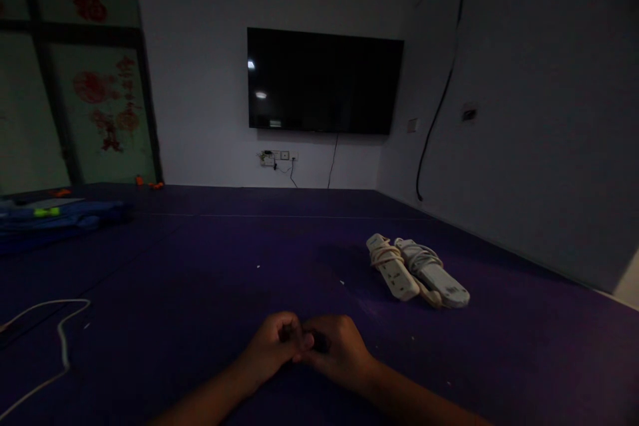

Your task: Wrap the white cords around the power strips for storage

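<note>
My left hand [275, 347] and my right hand [340, 351] meet low in the middle of the head view, above the purple surface [210, 273]. Both have curled fingers, and their fingertips and thumbs touch each other. I see nothing held in either one, though the dim light darkens the gaps between the fingers. Nearest to my right hand, beyond it and to the right, lie two white power strips. The left strip [399, 279] shows its sockets, and the right strip [442, 281] leans close beside it. Each has its cord wound around it.
A white cable [64, 339] curves over the surface at left. Behind it lies a blue cloth-like heap [84, 214] with a yellow-green patch. Small orange items [156, 185] sit by the door [100, 106]. A television [324, 80] hangs on the far wall; a black cable [439, 106] runs down the right wall.
</note>
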`<act>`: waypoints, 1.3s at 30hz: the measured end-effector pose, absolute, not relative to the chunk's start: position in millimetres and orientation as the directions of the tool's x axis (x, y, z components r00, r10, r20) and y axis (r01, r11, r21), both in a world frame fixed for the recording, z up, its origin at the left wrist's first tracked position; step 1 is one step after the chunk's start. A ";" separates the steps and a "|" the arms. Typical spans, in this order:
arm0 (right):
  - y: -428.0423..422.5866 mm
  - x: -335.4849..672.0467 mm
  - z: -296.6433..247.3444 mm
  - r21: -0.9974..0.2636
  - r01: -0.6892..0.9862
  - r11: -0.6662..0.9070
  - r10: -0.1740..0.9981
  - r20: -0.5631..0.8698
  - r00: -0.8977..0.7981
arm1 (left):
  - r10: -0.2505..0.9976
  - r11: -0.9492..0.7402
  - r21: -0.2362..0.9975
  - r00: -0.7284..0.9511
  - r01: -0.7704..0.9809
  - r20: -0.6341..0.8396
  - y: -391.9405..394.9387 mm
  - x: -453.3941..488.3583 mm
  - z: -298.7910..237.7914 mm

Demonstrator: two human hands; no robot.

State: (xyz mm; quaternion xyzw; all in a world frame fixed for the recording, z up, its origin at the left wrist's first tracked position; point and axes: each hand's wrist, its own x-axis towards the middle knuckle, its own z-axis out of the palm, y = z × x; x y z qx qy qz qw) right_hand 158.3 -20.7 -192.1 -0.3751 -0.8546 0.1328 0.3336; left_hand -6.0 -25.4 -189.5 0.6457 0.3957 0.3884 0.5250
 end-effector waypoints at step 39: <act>27.1 221.1 -160.8 -0.346 0.869 0.354 0.505 0.852 0.133 | 0.941 -0.138 0.986 0.324 0.099 0.099 -21.2 -4.8 -191.5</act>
